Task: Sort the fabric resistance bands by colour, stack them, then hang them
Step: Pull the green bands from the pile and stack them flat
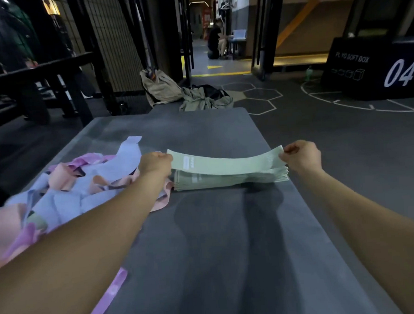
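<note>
A dark grey mat fills the middle of the view, running away from the person across a rubber gym floor marked with white hexagons and curved lines. To the far right on that floor stands a black plyo soft box printed with "04", and beyond the mat's far end lie a beige bag and a heap of olive clothing. Along the mat's left edge sprawls an unsorted pile of bands in lilac, peach and pink, loosely tangled and overlapping, with the person's left forearm crossing above it. A single purple band lies apart near the mat's near-left edge. Right of the pile, touching the mat, sits a neat stack of green bands, their edges lined up. Just above it hangs one green band, stretched flat between both hands and sagging slightly in the middle, its right end close over the stack. The left hand pinches the band's left end, fingers curled tight round the fabric. The right hand pinches the right end the same way, fingers closed on the edge.
</note>
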`<state>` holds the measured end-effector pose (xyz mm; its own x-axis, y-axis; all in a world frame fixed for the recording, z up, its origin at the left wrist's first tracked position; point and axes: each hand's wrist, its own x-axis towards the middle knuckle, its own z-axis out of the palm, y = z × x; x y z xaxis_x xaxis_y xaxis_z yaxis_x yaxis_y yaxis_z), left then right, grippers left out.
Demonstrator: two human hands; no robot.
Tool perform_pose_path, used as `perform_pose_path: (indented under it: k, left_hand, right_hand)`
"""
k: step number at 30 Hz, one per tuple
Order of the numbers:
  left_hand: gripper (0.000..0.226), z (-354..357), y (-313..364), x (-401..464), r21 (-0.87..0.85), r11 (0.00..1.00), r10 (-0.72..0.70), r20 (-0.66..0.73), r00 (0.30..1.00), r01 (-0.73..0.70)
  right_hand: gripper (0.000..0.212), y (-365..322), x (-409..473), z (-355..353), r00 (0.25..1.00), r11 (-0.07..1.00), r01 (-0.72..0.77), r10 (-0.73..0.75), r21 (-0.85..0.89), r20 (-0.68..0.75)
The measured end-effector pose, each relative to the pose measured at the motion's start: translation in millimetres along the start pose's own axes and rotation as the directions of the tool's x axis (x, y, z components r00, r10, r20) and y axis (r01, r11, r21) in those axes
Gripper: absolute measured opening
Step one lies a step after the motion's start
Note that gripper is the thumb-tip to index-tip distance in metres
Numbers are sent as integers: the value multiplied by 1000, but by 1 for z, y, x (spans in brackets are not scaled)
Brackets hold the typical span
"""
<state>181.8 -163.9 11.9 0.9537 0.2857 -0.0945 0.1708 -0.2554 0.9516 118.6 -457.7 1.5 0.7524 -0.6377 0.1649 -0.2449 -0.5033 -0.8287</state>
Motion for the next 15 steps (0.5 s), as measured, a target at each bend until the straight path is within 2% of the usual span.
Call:
perform_pose_path:
  k: [4, 6, 7, 8, 9, 10, 13, 15]
  left_hand:
    - [28, 22, -10, 14, -16, 999, -34, 17, 999, 35]
    - [20, 28, -17, 20, -1, 999, -37, 41, 998, 37]
    - [8, 30, -20, 23, 10, 999, -36, 45, 998, 35]
    - [11, 32, -25, 28, 5, 999, -33, 47, 998, 33]
    - [23, 33, -29, 34, 16, 1000, -25, 51, 998, 25]
    - [26, 32, -29, 35, 54, 998, -19, 69, 997, 15]
    - [9, 35, -31, 36, 252, 967, 8, 118, 993, -38]
    - [15, 34, -28, 31, 343, 935, 54, 102, 993, -86]
  right_hand:
    - [11, 13, 14, 13, 999, 996, 32, -31, -85, 9]
    - [10, 18, 19, 18, 999, 992, 45, -44, -115, 15]
    - [10, 19, 20, 19, 999, 990, 53, -51, -131, 17]
    - [10, 21, 23, 21, 998, 988, 61, -58, -145, 18]
    - [10, 22, 25, 22, 998, 985, 70, -68, -159, 18]
    - [11, 24, 26, 23, 997, 982, 78, -76, -173, 19]
    - [12, 27, 28, 27, 995, 969, 97, -91, -228, 36]
    - [12, 28, 27, 28, 995, 958, 99, -90, -269, 47]
